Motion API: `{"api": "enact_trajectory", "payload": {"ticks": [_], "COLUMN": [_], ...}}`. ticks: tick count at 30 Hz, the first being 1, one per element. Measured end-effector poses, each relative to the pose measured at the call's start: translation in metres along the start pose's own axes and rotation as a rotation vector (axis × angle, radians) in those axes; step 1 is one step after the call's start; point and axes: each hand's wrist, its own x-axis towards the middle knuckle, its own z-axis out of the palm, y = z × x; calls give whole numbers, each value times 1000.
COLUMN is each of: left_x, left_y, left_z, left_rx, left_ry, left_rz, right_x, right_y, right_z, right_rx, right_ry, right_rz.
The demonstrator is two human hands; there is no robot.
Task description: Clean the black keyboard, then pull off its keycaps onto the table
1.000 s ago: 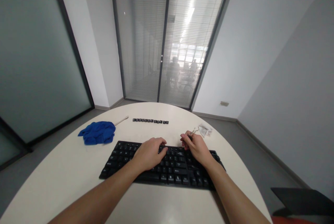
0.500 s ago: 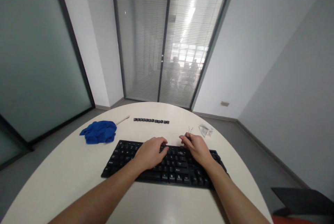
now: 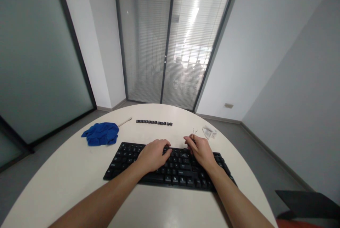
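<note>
A black keyboard (image 3: 183,173) lies across the table in front of me. My left hand (image 3: 154,155) rests on its upper middle part, with the fingers bent over the far edge and the thumb on the keys. Over the right part of the far edge, my right hand (image 3: 199,148) is closed in a pinch on a wire keycap puller (image 3: 194,131). Two thin wire prongs stick out beyond its fingers, pointing away from me; the rest is hidden in the hand. Beyond the keyboard, several loose black keycaps (image 3: 154,122) lie in a row.
A crumpled blue cloth (image 3: 102,134) lies at the left, with a pale, thin-handled brush (image 3: 124,122) beside it. At the right is a small clear plastic bag (image 3: 209,132). The round white table (image 3: 63,182) has a black and red chair (image 3: 308,205) to its right.
My right hand has shifted very slightly right, and the wire prongs moved with it. The left hand and the keyboard stay essentially where they were.
</note>
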Motion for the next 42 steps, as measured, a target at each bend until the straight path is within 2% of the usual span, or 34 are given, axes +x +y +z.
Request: {"api": "enact_trajectory", "payload": {"ticks": [3,6,10,14,17,23,34,42], "left_x": [0,-1,-3,-3,-3,-2,-3,-3], "left_y": [1,1,2,2,3,3,2,4], "left_z": [-1,-3,-6,-6,-6,-6,-6,-6], "left_rx": [-1,-12,-13,-9,-16,-35,-43,-44], "left_ry": [-10,-11,-32,-52,-61,-59,-55,-70], "left_rz": [15,98,198,232,221,200,199,180], "right_x": [0,-1,0,2,3,4,6,7], "right_y": [0,1,2,-1,-1,6,8,5], "right_z": [-1,-2,0,4,4,-4,-4,-5], "right_rx": [22,15,74,212,239,81,41,154], "right_ry": [-51,-72,-39,-79,-59,61,10,-61], "right_rz": [-57,-106,-74,-38,-2,22,7,62]}}
